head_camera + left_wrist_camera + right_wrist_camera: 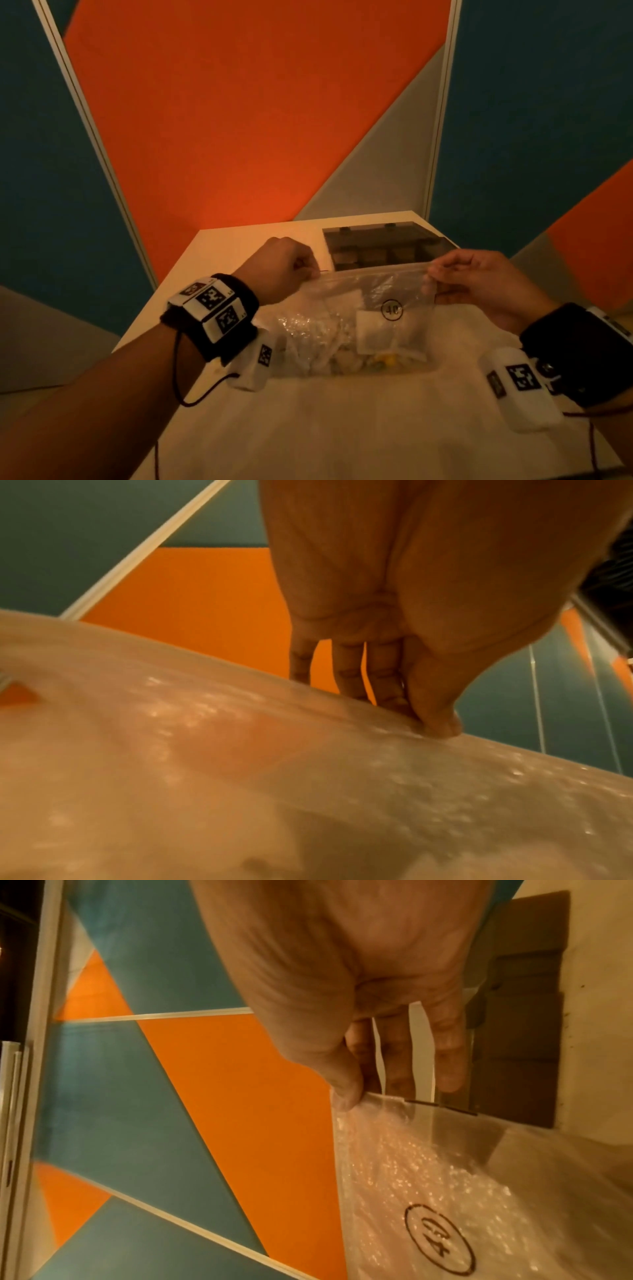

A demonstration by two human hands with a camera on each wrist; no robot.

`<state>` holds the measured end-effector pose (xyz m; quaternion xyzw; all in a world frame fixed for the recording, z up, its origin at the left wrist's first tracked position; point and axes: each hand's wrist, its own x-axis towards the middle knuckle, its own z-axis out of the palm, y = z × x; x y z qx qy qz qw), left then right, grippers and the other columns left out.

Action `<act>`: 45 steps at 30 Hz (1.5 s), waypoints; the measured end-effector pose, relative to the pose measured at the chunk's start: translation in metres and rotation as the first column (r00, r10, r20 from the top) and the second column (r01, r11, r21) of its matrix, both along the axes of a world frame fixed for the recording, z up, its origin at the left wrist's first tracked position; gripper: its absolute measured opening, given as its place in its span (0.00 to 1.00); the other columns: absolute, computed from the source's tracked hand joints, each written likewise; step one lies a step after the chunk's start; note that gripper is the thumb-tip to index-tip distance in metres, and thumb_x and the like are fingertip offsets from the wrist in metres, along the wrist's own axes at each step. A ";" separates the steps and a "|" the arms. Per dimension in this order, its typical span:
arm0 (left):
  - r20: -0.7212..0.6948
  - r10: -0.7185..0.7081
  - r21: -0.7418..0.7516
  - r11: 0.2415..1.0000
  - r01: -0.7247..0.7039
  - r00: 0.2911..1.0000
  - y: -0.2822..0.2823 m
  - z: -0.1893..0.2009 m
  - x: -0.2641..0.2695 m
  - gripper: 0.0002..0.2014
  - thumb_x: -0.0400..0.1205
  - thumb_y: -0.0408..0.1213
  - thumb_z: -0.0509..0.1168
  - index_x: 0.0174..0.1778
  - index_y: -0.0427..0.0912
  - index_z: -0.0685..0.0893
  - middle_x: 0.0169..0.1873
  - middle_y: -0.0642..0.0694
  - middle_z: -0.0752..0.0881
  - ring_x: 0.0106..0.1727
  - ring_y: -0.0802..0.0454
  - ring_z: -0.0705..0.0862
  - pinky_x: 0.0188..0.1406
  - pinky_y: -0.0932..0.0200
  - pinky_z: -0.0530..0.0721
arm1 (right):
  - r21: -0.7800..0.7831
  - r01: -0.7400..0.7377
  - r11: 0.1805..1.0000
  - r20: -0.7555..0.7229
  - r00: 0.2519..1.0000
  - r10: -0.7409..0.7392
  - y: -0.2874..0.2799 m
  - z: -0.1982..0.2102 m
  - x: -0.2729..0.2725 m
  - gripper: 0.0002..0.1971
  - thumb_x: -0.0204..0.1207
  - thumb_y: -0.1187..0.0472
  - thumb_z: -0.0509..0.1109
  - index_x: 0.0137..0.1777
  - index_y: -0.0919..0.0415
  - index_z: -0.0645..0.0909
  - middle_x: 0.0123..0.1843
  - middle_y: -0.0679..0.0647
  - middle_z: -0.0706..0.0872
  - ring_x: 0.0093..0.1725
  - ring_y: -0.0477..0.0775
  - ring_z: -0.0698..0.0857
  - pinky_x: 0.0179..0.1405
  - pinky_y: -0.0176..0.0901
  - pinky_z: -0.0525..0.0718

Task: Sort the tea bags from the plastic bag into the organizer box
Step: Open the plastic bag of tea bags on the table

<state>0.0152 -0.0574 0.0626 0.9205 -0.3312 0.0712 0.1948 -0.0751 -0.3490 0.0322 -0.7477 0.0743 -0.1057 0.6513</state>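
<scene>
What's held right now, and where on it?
The plastic bag, by its top edge: left hand pinches the left corner, right hand the right corner.

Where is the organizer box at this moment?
In the head view, the organizer box sits at the table's far right, just beyond the plastic bag stretched between the left hand and right hand.

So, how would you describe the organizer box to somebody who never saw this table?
Look at the white table before the orange wall. At its far right corner, behind the plastic bag stretched between two hands, sits the organizer box. It is the only dark, hard thing there, with compartments under a smoky clear lid.
</scene>
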 end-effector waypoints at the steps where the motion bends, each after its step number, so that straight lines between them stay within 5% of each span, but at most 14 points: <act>1: -0.001 0.016 0.005 1.000 -0.016 1.000 0.009 -0.002 0.002 0.06 0.81 0.35 0.68 0.41 0.47 0.89 0.37 0.56 0.87 0.39 0.57 0.83 0.34 0.71 0.73 | -0.004 0.004 1.000 -0.007 1.000 -0.004 -0.004 -0.001 0.000 0.04 0.76 0.68 0.71 0.48 0.66 0.87 0.43 0.65 0.92 0.45 0.63 0.90 0.49 0.57 0.88; 6: 0.021 0.098 0.031 0.995 -0.098 0.995 0.050 -0.009 0.008 0.05 0.83 0.38 0.68 0.44 0.48 0.89 0.41 0.54 0.88 0.43 0.55 0.84 0.41 0.61 0.78 | 0.005 0.024 1.000 -0.038 0.999 -0.024 -0.023 -0.007 0.001 0.05 0.76 0.66 0.71 0.49 0.65 0.86 0.44 0.64 0.92 0.47 0.64 0.90 0.48 0.56 0.87; 12: 0.059 0.211 0.022 0.977 -0.212 0.976 0.099 -0.010 0.012 0.05 0.82 0.37 0.68 0.44 0.49 0.88 0.40 0.54 0.87 0.43 0.57 0.83 0.37 0.69 0.74 | -0.018 0.052 0.999 -0.048 0.997 -0.053 -0.039 -0.009 -0.003 0.05 0.77 0.65 0.70 0.49 0.64 0.86 0.46 0.65 0.91 0.49 0.63 0.89 0.52 0.58 0.87; 18: 0.049 0.274 0.017 0.961 -0.275 0.961 0.115 -0.003 0.009 0.04 0.82 0.38 0.68 0.41 0.51 0.85 0.43 0.53 0.87 0.48 0.51 0.84 0.50 0.51 0.83 | -0.039 0.026 0.999 -0.013 1.000 -0.027 -0.042 -0.005 -0.007 0.04 0.75 0.64 0.72 0.47 0.63 0.85 0.50 0.69 0.89 0.44 0.59 0.90 0.53 0.61 0.87; 21: 0.048 0.151 -0.090 0.985 -0.146 0.987 0.089 0.006 -0.007 0.08 0.79 0.46 0.70 0.51 0.48 0.84 0.48 0.57 0.84 0.50 0.59 0.82 0.49 0.64 0.81 | -0.056 -0.070 0.996 0.030 0.997 0.071 -0.047 -0.002 -0.011 0.30 0.47 0.46 0.89 0.45 0.62 0.85 0.45 0.65 0.91 0.40 0.55 0.91 0.38 0.48 0.90; 23: 0.038 0.015 -0.101 0.995 -0.011 0.999 0.056 0.010 -0.018 0.15 0.78 0.51 0.70 0.57 0.48 0.83 0.52 0.57 0.84 0.53 0.61 0.81 0.51 0.70 0.78 | -0.076 -0.127 0.989 0.035 0.991 0.130 -0.050 0.000 -0.012 0.40 0.32 0.37 0.89 0.43 0.60 0.86 0.44 0.62 0.91 0.43 0.57 0.92 0.36 0.45 0.91; 26: -0.002 -0.101 -0.015 0.995 0.101 0.995 0.004 0.003 -0.027 0.20 0.79 0.55 0.68 0.63 0.52 0.81 0.59 0.56 0.83 0.59 0.59 0.80 0.59 0.60 0.79 | -0.087 -0.190 0.978 0.051 0.980 0.195 -0.053 0.001 -0.014 0.37 0.34 0.37 0.89 0.42 0.60 0.88 0.47 0.66 0.90 0.46 0.61 0.91 0.42 0.48 0.92; 30: -0.086 -0.049 0.158 0.986 0.062 0.995 -0.037 -0.010 -0.028 0.28 0.76 0.63 0.67 0.68 0.53 0.74 0.63 0.51 0.81 0.60 0.50 0.80 0.62 0.47 0.80 | -0.099 -0.233 0.968 0.028 0.971 0.236 -0.055 0.004 -0.020 0.30 0.46 0.43 0.89 0.43 0.62 0.87 0.47 0.71 0.89 0.47 0.68 0.90 0.46 0.53 0.91; 33: -0.123 0.029 0.290 0.957 0.008 0.992 -0.042 -0.015 -0.029 0.35 0.74 0.62 0.70 0.73 0.52 0.68 0.64 0.48 0.81 0.59 0.48 0.80 0.56 0.52 0.78 | -0.165 -0.283 0.945 -0.043 0.959 0.280 -0.054 0.013 -0.025 0.34 0.42 0.38 0.89 0.44 0.61 0.88 0.46 0.68 0.90 0.45 0.65 0.89 0.46 0.54 0.89; 35: -0.083 0.046 0.290 0.957 -0.020 0.996 -0.038 -0.017 -0.032 0.30 0.73 0.58 0.73 0.68 0.51 0.74 0.58 0.49 0.84 0.51 0.51 0.79 0.47 0.57 0.75 | -0.270 -0.298 0.916 -0.104 0.954 0.279 -0.048 0.027 -0.025 0.35 0.45 0.34 0.86 0.47 0.57 0.88 0.47 0.63 0.91 0.46 0.64 0.89 0.49 0.58 0.87; 37: -0.021 0.016 0.278 0.960 -0.010 1.000 -0.034 -0.016 -0.042 0.19 0.74 0.55 0.73 0.58 0.53 0.81 0.52 0.51 0.85 0.48 0.54 0.79 0.44 0.58 0.75 | -0.412 -0.341 0.845 -0.198 0.939 0.283 -0.031 0.045 -0.020 0.29 0.56 0.32 0.78 0.53 0.51 0.88 0.48 0.55 0.93 0.49 0.61 0.90 0.54 0.60 0.87; 40: 0.018 -0.018 0.274 0.962 0.012 1.000 -0.028 -0.014 -0.060 0.13 0.74 0.54 0.73 0.50 0.55 0.83 0.48 0.54 0.84 0.48 0.53 0.80 0.43 0.57 0.78 | -0.608 -0.484 0.629 -0.403 0.871 0.281 0.007 0.069 0.001 0.25 0.63 0.33 0.71 0.57 0.45 0.84 0.47 0.46 0.92 0.45 0.51 0.91 0.48 0.49 0.88; 45: -0.018 0.066 0.207 0.976 -0.061 0.998 -0.005 -0.005 -0.073 0.16 0.73 0.48 0.76 0.30 0.52 0.74 0.32 0.57 0.77 0.37 0.55 0.76 0.35 0.59 0.72 | -0.827 -0.533 0.178 -0.465 0.826 0.317 0.074 0.071 0.044 0.04 0.74 0.50 0.76 0.41 0.48 0.89 0.36 0.41 0.89 0.40 0.41 0.86 0.45 0.44 0.85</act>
